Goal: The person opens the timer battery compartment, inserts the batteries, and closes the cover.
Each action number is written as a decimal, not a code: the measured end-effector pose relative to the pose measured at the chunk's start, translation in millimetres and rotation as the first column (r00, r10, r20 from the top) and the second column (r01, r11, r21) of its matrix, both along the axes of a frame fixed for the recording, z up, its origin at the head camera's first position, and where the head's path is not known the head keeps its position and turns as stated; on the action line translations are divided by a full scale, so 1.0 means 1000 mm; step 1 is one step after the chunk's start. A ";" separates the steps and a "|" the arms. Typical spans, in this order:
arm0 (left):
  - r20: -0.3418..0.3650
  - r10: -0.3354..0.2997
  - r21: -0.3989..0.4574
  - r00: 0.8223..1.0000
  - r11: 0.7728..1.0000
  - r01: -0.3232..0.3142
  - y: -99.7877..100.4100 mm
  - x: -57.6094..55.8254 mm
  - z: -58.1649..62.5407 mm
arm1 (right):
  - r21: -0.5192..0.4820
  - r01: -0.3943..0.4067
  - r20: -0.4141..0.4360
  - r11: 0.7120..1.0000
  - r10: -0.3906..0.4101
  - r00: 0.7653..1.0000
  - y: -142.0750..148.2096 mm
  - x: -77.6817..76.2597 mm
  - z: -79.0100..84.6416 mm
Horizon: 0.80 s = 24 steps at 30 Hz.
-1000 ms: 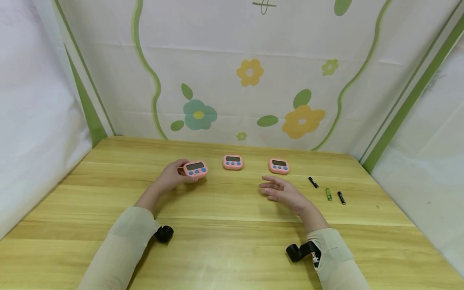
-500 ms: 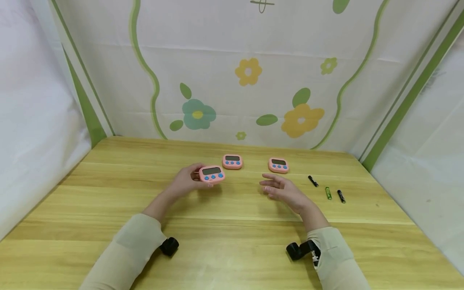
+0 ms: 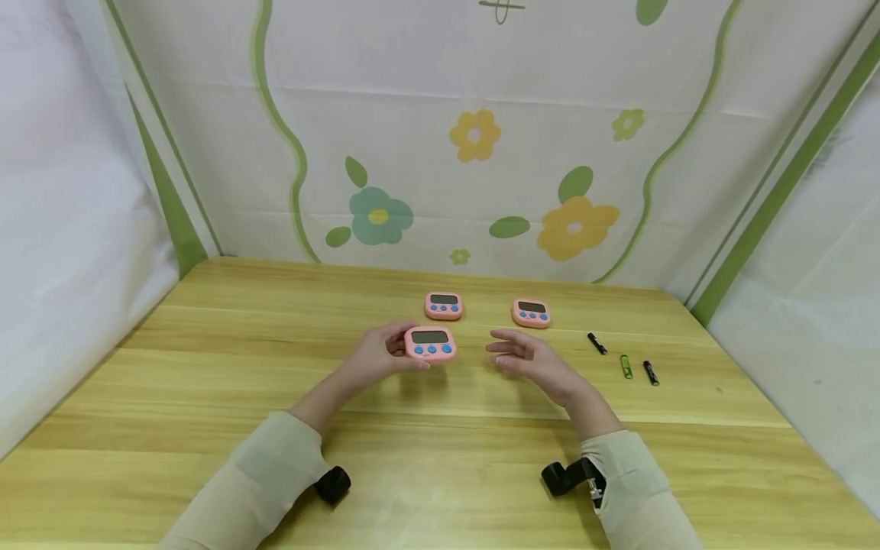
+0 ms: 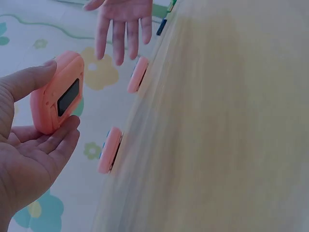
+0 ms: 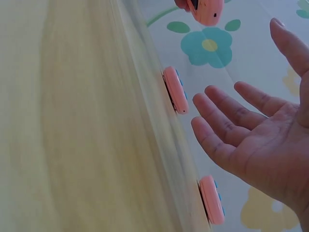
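My left hand (image 3: pixel 374 357) pinches a pink digital timer (image 3: pixel 430 344) by its left end, thumb on one side and fingers on the other, raised above the table. Its dark screen and blue buttons face up toward the head camera. The left wrist view shows the back of this timer (image 4: pixel 59 94), with a dark rectangular patch. To the right, my right hand (image 3: pixel 539 367) hovers with relaxed, spread fingers and holds nothing. Two more pink timers lie behind the hands: a middle timer (image 3: pixel 444 305) and a right timer (image 3: pixel 531 313).
On the right of the wooden table (image 3: pixel 440 489) lie a black battery (image 3: pixel 596 344), a green battery (image 3: pixel 626 367) and another black battery (image 3: pixel 650 373). A white flowered cloth (image 3: pixel 412 153) stands behind the table's back edge.
My left hand has carried its timer rightward and slightly nearer to me, to in front of the middle timer. The right hand has stayed almost still.
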<state>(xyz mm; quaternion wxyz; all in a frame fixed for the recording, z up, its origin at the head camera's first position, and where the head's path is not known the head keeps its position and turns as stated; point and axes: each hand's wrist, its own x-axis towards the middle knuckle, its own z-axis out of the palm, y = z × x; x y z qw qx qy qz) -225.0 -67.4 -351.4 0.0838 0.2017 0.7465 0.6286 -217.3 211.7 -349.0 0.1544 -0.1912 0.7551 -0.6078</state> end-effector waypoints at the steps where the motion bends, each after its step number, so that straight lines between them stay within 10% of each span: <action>1: 0.010 -0.003 0.008 1.000 1.000 0.003 0.002 0.001 0.000 | 0.001 -0.005 -0.004 1.000 0.005 1.000 -0.001 0.001 0.000; 24: 0.082 -0.107 0.121 0.991 0.988 0.096 0.015 0.023 0.002 | -0.038 -0.056 0.012 0.998 0.056 0.998 -0.049 0.013 0.005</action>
